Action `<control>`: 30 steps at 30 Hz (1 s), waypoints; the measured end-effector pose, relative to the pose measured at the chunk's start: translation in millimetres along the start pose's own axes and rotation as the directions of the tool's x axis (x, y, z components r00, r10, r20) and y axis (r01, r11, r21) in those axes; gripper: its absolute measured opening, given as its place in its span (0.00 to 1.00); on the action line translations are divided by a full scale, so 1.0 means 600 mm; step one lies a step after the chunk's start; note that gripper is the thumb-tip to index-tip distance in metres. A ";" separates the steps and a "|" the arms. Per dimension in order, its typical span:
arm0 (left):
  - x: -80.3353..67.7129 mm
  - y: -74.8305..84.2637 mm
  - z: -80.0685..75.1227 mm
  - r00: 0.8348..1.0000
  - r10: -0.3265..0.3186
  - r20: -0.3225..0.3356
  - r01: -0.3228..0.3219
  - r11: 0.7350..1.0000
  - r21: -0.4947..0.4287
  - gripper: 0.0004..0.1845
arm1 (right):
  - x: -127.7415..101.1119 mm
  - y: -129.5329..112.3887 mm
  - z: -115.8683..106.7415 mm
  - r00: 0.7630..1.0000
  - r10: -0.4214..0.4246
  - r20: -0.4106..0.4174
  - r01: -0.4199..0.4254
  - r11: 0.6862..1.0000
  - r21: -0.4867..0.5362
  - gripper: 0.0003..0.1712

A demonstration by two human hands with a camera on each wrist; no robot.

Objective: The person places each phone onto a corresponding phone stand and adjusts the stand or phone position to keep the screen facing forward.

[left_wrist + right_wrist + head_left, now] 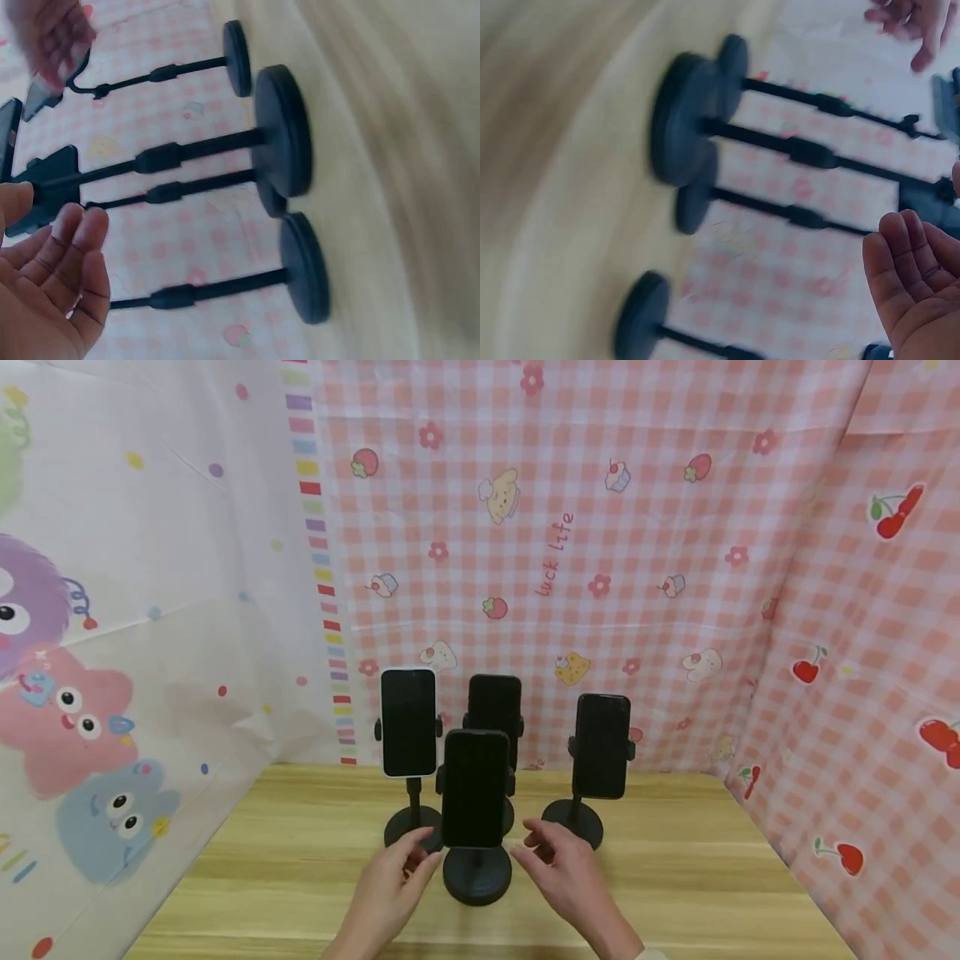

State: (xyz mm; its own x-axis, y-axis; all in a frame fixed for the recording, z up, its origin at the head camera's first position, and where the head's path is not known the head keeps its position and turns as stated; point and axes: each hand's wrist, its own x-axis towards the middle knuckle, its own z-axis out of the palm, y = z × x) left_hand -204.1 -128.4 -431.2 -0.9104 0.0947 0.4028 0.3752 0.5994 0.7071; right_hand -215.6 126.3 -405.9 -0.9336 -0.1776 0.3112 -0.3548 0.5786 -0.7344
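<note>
A black phone [476, 789] stands upright in a black phone stand [477, 881] at the front of the group. To the left of its round base, my left hand [393, 881] hovers with fingers loosely bent and nothing in them. On the other side my right hand [566, 868] is held the same way, also with nothing in it. In the left wrist view, the left hand [56, 289] is palm up beside the stand's thin pole [199, 148]. The right wrist view has the right hand [922, 289] with fingers together, below the front stand's pole [754, 137].
Behind are a white-framed phone [408, 722] at left, a dark phone [495, 697] partly hidden by the front one, and another dark phone [602, 747] at right, each in a stand. The wooden table [697, 877] ends at a pink checked cloth [660, 527].
</note>
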 end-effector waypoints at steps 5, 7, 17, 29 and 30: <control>-0.016 -0.038 -0.013 0.995 -0.101 0.024 0.096 0.981 0.171 0.19 | -0.017 0.052 -0.007 0.995 0.094 0.013 -0.093 0.993 -0.077 0.23; -0.023 -0.058 -0.023 0.992 -0.125 0.022 0.116 0.963 0.242 0.21 | -0.024 0.075 -0.013 0.992 0.127 0.002 -0.126 0.984 -0.124 0.23; -0.046 -0.150 -0.076 0.998 -0.054 -0.033 0.063 0.838 0.542 0.22 | -0.054 0.182 -0.078 0.982 0.158 -0.100 -0.184 0.911 -0.370 0.25; -0.027 -0.189 -0.125 0.997 -0.040 -0.073 0.081 0.664 0.744 0.41 | -0.066 0.244 -0.134 0.984 0.053 -0.168 -0.152 0.733 -0.663 0.50; -0.025 -0.191 -0.127 0.996 -0.058 -0.071 0.092 0.655 0.750 0.44 | -0.064 0.246 -0.135 0.984 0.072 -0.160 -0.162 0.726 -0.668 0.54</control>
